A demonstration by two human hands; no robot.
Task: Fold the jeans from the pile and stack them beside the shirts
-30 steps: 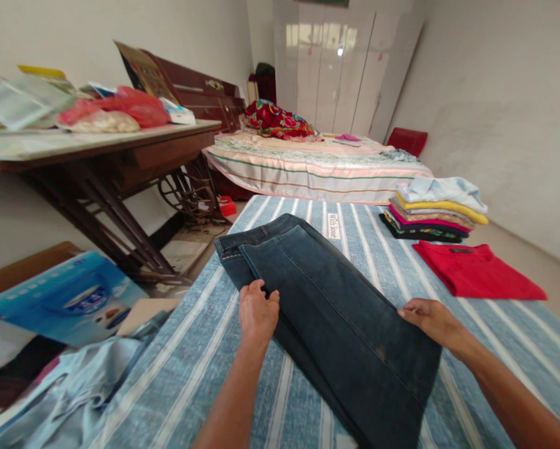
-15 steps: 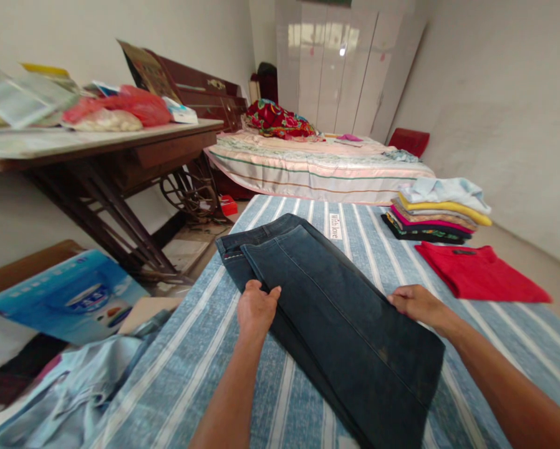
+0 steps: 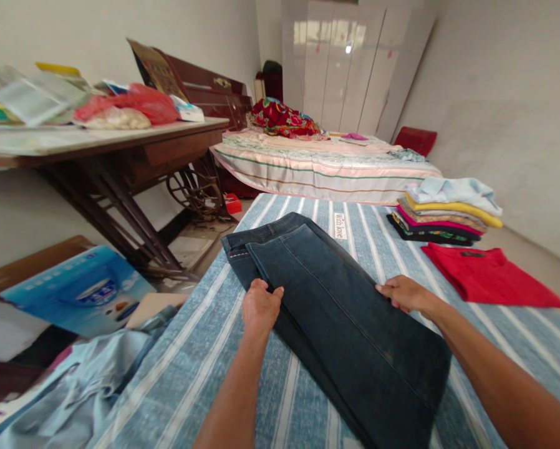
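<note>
Right hand (image 3: 404, 295) is sliding waistward, pinching dark jeans (image 3: 345, 324); left hand (image 3: 262, 307) is pinching the opposite edge. Jeans seemingly half-folded; red top (image 3: 490, 274) lying folded, pale denim (image 3: 86, 386) crumpled.

Walls: plain, off-white (image 3: 509, 100). Floor: beige strip at right (image 3: 544, 268). Wardrobe: tall, glossy white, several doors (image 3: 336, 68), bright light reflected in its upper part. Bed: pale pink, striped spread (image 3: 317, 168); headboard, dark red-brown wood (image 3: 205, 87). Table: pale-topped, brown-sided (image 3: 186, 144), at left; wheel, dark, spoked (image 3: 196, 193), beneath.
</note>
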